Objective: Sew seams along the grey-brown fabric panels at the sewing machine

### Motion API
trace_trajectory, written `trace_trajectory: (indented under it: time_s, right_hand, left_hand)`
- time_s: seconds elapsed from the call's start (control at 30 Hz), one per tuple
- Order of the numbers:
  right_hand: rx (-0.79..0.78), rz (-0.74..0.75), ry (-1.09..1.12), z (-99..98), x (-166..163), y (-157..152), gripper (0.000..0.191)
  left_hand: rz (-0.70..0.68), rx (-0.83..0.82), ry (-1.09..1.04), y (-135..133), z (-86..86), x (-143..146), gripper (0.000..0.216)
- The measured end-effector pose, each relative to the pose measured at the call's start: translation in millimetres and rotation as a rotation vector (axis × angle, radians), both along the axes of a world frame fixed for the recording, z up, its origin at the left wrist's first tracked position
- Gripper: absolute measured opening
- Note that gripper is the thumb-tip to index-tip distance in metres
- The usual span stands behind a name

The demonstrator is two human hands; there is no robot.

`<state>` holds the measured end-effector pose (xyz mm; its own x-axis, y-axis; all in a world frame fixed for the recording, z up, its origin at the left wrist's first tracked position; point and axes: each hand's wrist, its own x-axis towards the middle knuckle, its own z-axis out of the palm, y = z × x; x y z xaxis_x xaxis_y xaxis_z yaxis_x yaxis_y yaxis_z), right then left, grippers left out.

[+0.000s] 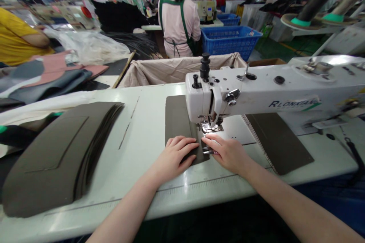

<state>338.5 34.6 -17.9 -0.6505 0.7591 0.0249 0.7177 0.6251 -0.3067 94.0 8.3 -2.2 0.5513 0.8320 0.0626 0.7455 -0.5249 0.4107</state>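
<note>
A grey-brown panel [176, 117] lies flat on the sewing machine's bed, its right edge at the presser foot [210, 127]. My left hand [180, 155] rests on this panel with the fingers stretched out, just left of the foot. Close in front of the foot, my right hand [228, 152] has its index finger extended by the panel's edge. Its other fingers are curled around a small metal tool, which looks like thread snips [209, 151]; its silver tips point left over the panel. The needle area is partly hidden by the machine head [199, 100].
A stack of similar panels [57, 152] lies at the left, the top one showing a stitched line. Another panel [281, 142] lies under the machine arm [285, 87]. Behind the table are a cloth-lined bin [159, 70], a blue basket [228, 41] and a person in an apron [179, 22].
</note>
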Motion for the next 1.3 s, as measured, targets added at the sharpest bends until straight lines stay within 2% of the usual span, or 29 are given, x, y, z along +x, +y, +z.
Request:
trace_trajectory:
  time_s: [0.47, 0.67, 0.97, 1.3]
  right_hand:
    - [0.0, -0.003, 0.012, 0.5, 0, 0, 0.051]
    - [0.0, 0.004, 0.019, -2.3, 1, 0, 0.053]
    - [0.002, -0.001, 0.027, -2.4, 0, 0, 0.053]
    - [-0.008, 0.0, 0.036, 0.4, 0, 0, 0.05]
  left_hand:
    - [0.081, 0.042, 0.004, 1, -6.4, -1, 0.036]
    - [0.153, 0.057, 0.045, 4, -16.8, -2, 0.048]
    - [0.143, 0.075, 0.123, 5, -22.1, -2, 0.058]
    - [0.143, 0.093, 0.109, 5, -22.7, -2, 0.06]
